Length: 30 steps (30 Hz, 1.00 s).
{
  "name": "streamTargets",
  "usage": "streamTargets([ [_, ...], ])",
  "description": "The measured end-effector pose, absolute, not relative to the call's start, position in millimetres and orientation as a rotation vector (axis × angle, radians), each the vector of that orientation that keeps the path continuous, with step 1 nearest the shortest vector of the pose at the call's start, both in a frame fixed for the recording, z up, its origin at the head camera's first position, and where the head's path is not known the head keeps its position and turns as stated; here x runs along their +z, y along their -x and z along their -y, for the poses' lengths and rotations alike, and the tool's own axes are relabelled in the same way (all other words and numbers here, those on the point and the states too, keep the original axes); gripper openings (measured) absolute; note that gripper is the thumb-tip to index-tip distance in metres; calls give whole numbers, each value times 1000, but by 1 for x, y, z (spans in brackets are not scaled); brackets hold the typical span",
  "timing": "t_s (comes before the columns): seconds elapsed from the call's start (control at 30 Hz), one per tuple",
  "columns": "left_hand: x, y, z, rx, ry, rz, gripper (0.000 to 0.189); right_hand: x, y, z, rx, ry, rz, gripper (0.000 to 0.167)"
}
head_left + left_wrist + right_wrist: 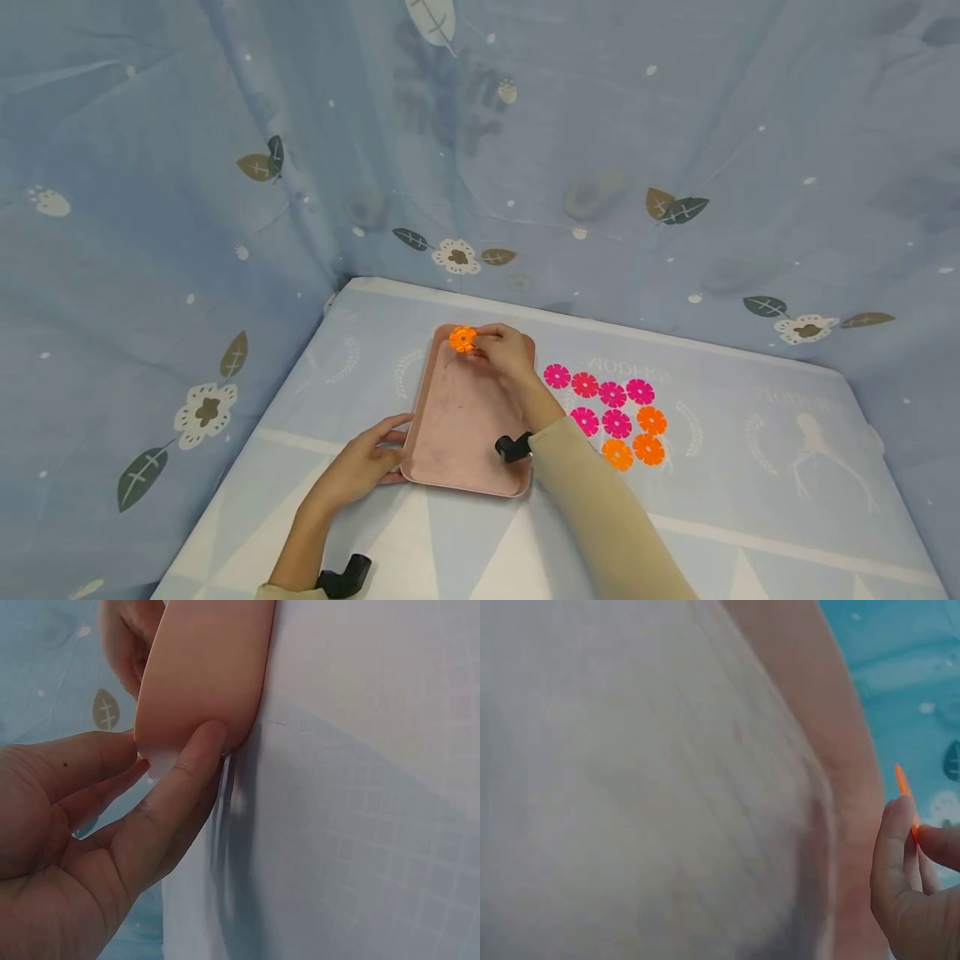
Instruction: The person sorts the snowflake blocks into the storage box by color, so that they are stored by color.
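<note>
A pink rectangular tray (465, 450) lies on the table in the head view. At its near left corner my left hand (356, 468) holds the side, and in the left wrist view the thumb (204, 742) presses the outer wall while other fingers reach the rim. Above the tray's far end, my right hand (506, 350) pinches an orange flower-shaped plastic disc (462, 338). The right wrist view shows this disc (901, 780) nearly edge-on between thumb and fingers.
Right of the tray lie several flat notched discs: pink ones (617, 423) at the back and left, orange ones (648, 449) toward the front and right. A patterned cloth covers the table (757, 500). Blue printed curtains (585, 125) close in the back and left.
</note>
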<state>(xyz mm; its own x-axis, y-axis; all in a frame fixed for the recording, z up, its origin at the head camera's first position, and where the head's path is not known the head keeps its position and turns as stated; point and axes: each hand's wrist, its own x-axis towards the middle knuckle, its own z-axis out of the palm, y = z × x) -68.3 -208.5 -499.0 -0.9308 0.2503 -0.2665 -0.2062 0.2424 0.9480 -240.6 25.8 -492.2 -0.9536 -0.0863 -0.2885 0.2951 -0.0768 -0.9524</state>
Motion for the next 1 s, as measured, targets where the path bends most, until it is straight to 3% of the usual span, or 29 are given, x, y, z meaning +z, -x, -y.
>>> streamTargets([
  [0.5,-499,68,203,1731,-47,-2138,54,-511,236,-7,-2073,-373,-1920,25],
  [0.77,-496,69,204,1706,-14,-2175,54,-502,235,-12,-1914,-215,-2142,26],
  [1.0,-498,68,207,1718,7,-2175,54,-471,224,-26,-1884,-16,-2176,31],
])
